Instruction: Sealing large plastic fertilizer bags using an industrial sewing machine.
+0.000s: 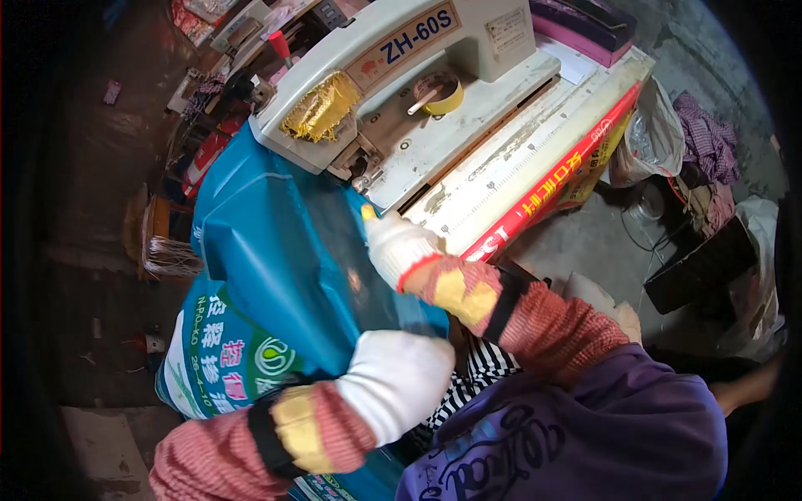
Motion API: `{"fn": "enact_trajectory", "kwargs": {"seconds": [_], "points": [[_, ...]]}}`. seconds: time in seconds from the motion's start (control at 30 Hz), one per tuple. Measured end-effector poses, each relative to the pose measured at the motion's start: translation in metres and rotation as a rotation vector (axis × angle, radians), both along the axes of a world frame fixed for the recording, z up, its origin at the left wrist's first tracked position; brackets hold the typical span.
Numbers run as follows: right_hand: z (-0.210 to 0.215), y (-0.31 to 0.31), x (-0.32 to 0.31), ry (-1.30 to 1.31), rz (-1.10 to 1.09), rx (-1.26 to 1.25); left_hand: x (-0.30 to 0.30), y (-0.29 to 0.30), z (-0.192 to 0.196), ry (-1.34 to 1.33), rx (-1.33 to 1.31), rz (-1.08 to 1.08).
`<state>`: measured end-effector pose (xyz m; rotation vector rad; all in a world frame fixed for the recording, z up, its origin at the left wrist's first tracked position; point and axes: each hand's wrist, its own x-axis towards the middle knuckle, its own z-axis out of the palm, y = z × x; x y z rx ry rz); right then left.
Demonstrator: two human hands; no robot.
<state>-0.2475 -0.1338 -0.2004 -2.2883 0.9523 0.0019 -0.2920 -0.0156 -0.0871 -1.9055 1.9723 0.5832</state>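
Note:
A blue plastic sack (276, 242) with white and green printing lies left of me, its upper edge at the needle end of a large cream sewing machine (476, 75). My left hand (397, 380), in a white knit glove, is closed on the sack's near edge; its fingertips are hidden. Closer to the machine, my right hand (401, 246), gloved with a yellow fingertip, holds the sack's edge just below the presser foot (359, 159). Part of the sack between my hands is blurred.
A yellow tape roll (440, 93) rests on the machine bed. Yellow woven cloth (324, 107) covers part of its head. A red-and-yellow printed strip (560, 175) borders the worktable. Right of it are a plastic bag (647, 138), checked cloth (703, 138) and a dark box (702, 263).

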Motion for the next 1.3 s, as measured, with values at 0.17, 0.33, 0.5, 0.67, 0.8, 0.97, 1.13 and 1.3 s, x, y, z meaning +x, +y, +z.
{"fn": "enact_trajectory", "kwargs": {"seconds": [0.17,0.33,0.5,0.67,0.8,0.97,1.13,1.3], "points": [[0.029,-0.003,-0.003,-0.002,0.093,0.115,0.016,-0.04,-0.005,-0.053,0.211,-0.015],[-0.002,0.001,-0.017,0.026,0.053,0.172,0.108,-0.069,-0.009,-0.309,-0.183,-0.024],[-0.028,-0.004,-0.046,-0.138,0.189,0.059,0.137,-0.001,-0.058,-0.059,0.229,-0.024],[-0.031,-0.014,-0.061,-0.29,0.111,0.342,0.136,0.011,-0.044,0.209,-0.193,0.477],[-0.033,-0.031,-0.04,-0.426,0.093,0.791,0.136,0.0,-0.041,0.25,-0.345,0.582],[-0.061,-0.037,-0.004,-0.342,0.077,0.657,0.128,-0.007,-0.035,0.396,-0.09,0.312],[-0.032,-0.035,-0.001,-0.177,0.304,0.166,0.082,-0.004,-0.01,0.289,0.263,0.058],[-0.033,-0.047,0.006,-0.063,0.189,0.23,0.082,-0.019,-0.002,0.217,0.243,0.14]]}}
